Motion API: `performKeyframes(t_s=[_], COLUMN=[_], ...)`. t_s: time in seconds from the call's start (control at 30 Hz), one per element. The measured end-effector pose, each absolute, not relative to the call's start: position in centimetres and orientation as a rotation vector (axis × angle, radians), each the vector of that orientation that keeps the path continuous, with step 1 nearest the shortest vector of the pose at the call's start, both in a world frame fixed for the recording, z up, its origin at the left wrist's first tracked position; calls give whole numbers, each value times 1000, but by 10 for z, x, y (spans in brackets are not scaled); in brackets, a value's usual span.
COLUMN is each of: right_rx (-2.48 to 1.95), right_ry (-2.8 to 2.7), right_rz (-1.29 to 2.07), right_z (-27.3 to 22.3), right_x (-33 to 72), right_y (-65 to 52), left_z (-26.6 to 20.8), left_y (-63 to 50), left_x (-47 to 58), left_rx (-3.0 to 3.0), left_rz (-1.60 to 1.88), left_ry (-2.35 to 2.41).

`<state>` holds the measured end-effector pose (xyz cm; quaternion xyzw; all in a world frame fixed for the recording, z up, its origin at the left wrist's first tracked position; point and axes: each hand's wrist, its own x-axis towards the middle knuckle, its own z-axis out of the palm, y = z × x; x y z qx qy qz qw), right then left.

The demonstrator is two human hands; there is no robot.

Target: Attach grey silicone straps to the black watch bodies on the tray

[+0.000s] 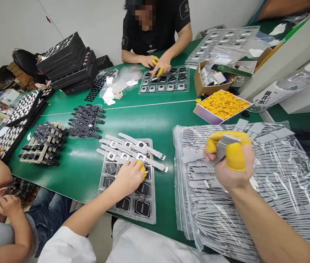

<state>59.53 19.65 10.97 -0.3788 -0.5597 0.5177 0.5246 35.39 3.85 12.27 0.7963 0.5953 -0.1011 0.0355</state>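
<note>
My right hand [235,164], with yellow finger cots on its fingers, is closed around grey watch straps [223,146]. It is raised over a clear plastic bag [275,204] packed with rows of the same straps. My left hand [129,177] reaches over a clear tray [155,208], its fingers curled down and a yellow cot on at least one. What those fingers grip is mostly hidden under them. Square watch cases with black faces [142,207] sit in the tray's near cells. Watches with grey straps attached [126,157] lie across its far end, face down.
Behind the bag stands a box of yellow finger cots [223,104], near a cardboard box [212,82] and a plastic bottle [289,87]. Black-strapped watches [86,120] lie at left. Across the table a co-worker [155,33] handles another tray [163,88]. Black trays [67,62] are stacked far left.
</note>
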Motion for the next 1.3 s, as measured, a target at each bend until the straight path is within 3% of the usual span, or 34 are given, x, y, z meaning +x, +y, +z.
performKeyframes(t_s=[0.13, 0.27, 0.33, 0.5, 0.83, 1.3], right_rx=[-818, -730, -699, -635, -721, -895], right_ry=[-1159, -1261, -1249, -1229, -1050, -906], right_rz=[1861, 2162, 2235, 2362, 2414, 2480], right_z=[113, 95, 86, 79, 81, 84], right_x=[577, 557, 551, 552, 548, 548], right_y=[173, 149, 143, 146, 145, 148], left_z=[149, 140, 122, 91, 85, 94], left_y=[49, 73, 84, 93, 89, 88], left_x=[347, 358, 367, 373, 369, 368], left_rx=[2092, 1639, 1603, 1802, 1980, 2176], left_rz=[67, 716, 848, 906, 1061, 760], left_ry=[1843, 1697, 1551, 1373, 1419, 1594])
